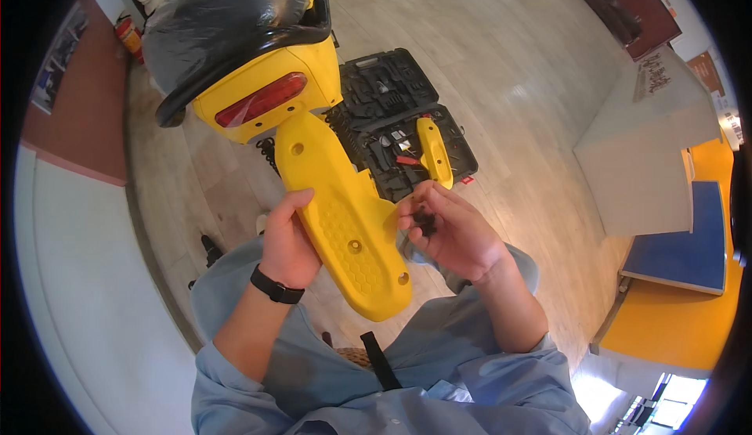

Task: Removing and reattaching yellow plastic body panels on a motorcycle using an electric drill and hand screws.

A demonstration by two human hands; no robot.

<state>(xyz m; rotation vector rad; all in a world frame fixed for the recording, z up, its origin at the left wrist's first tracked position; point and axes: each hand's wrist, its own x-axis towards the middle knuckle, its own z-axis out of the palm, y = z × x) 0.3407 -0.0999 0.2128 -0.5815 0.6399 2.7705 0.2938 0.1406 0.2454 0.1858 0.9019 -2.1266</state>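
A long yellow plastic fender cover (352, 243) with a honeycomb pattern and recessed screw holes extends toward me from the rear of a yellow scooter (266, 83). My left hand (288, 235) grips the cover's left edge, thumb on top. Beside its right edge, my right hand (454, 227) is turned palm up, its fingers curled round several small dark pieces that look like screws (424, 221). Thumb and forefinger meet at the tip; whether something sits between them is too small to tell. The cover's far end meets the body below a red tail light (262, 100).
An open black tool case (466, 141) lies on the floor beyond my right hand, with a smaller yellow part (435, 153) on it. A plastic-wrapped seat (227, 20) and black grab rail (235, 51) top the scooter. A white counter (642, 153) stands at right.
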